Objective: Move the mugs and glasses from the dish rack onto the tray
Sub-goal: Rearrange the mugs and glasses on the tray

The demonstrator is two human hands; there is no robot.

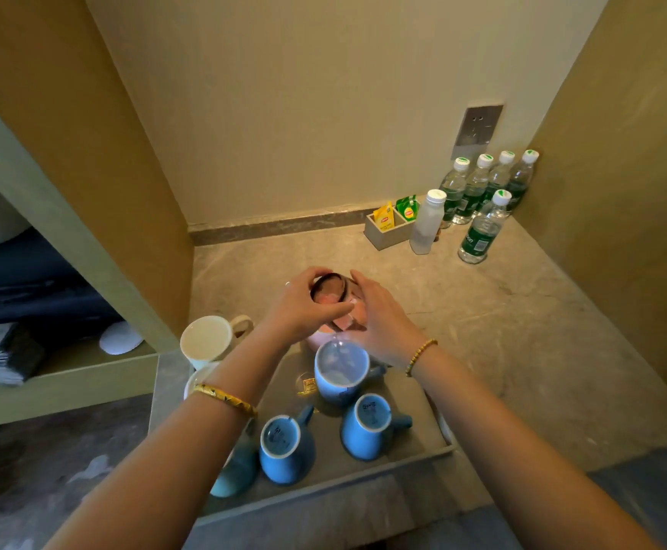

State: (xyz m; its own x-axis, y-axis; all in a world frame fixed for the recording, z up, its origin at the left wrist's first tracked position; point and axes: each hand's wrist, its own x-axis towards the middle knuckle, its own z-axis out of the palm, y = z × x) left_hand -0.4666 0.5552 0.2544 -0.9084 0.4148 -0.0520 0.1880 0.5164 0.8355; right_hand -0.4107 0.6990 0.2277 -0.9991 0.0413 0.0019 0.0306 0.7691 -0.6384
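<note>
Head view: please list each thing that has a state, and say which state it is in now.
Glass: tilted, held between both hands, above the counter.
Left hand: fingers curled round the glass.
Right hand: fingers against the glass's other side.
Three blue mugs: upside down on the tray.
White mug: upright, empty, left of the tray.
Water bottles: upright, capped.
Tea box: open, holds sachets.

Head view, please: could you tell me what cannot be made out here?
- Glass held by left hand and right hand: fingers cover its lower body.
- Dish rack: cannot tell where it is.
- Tray: left edge hidden by the left forearm.
- Tea sachets: print too small.
</note>
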